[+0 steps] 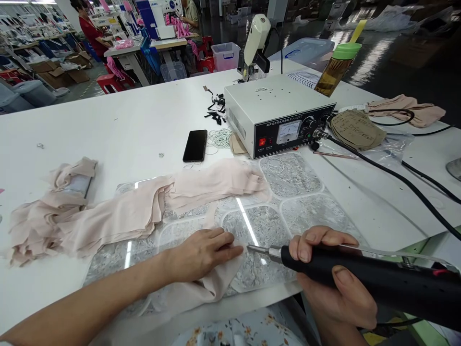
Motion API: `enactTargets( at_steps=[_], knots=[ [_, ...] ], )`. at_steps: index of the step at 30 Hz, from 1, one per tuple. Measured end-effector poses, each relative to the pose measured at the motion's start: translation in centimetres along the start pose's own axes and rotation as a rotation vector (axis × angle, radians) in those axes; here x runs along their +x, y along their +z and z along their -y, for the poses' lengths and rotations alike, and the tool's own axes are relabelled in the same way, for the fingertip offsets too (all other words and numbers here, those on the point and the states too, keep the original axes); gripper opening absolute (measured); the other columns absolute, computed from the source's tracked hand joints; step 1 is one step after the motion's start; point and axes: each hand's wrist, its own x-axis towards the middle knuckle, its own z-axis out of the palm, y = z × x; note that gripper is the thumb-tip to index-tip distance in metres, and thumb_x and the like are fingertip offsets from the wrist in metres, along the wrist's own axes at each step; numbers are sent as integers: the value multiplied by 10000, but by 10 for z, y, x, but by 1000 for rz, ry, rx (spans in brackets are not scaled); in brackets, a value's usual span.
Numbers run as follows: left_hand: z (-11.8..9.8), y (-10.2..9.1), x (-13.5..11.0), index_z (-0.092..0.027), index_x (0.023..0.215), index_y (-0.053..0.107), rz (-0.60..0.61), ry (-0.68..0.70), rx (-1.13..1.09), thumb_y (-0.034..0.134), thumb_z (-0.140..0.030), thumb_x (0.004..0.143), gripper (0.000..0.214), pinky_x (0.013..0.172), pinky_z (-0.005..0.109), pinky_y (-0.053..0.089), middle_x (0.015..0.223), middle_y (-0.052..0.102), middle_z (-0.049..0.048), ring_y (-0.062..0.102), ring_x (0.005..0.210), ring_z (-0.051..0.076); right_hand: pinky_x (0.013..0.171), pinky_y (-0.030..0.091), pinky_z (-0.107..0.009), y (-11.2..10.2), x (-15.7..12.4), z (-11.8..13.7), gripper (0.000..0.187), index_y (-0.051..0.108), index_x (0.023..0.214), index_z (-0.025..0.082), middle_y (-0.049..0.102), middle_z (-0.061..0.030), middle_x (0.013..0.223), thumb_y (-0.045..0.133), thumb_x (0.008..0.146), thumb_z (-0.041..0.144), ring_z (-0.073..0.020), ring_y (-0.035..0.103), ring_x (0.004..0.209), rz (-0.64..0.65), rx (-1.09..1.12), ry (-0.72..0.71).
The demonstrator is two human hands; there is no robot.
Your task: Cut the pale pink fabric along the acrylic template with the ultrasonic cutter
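My right hand (pixel 334 278) is wrapped round a black ultrasonic welding pen (pixel 360 274). Its thin metal tip points left and ends just short of my left fingertips. With fingers together, my left hand (pixel 205 254) grips a pale pink fabric piece (pixel 211 286) lying on a grey marble-patterned mat (pixel 259 226). The fingertips partly hide where the cloth is held. Beyond that hand, stacked pale pink fabric pieces (pixel 212 185) stretch left across the mat, with a crumpled bunch (pixel 43 226) at the left end.
A control box (pixel 277 115) stands at the back, its black cable (pixel 396 173) running right. Nearby are a phone (pixel 195 146), a tilted bottle of brown liquid (pixel 336 69), brown card pieces (pixel 356 129) and black scraps (pixel 217 108). People sit at sewing machines behind.
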Motion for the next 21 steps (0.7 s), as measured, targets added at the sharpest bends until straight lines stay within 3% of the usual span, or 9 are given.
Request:
enactTargets(
  at_steps=[21],
  knots=[
    [0,3,-2,-114,1256,503,16,7,6,394,-139,992,287,669,297,465,1013,587,100,536,770,175,550,470,-313,2,0,4,156,604,927,205,519,-9,821,583,795,287,-114,515,612,19,-45,31]
  ],
)
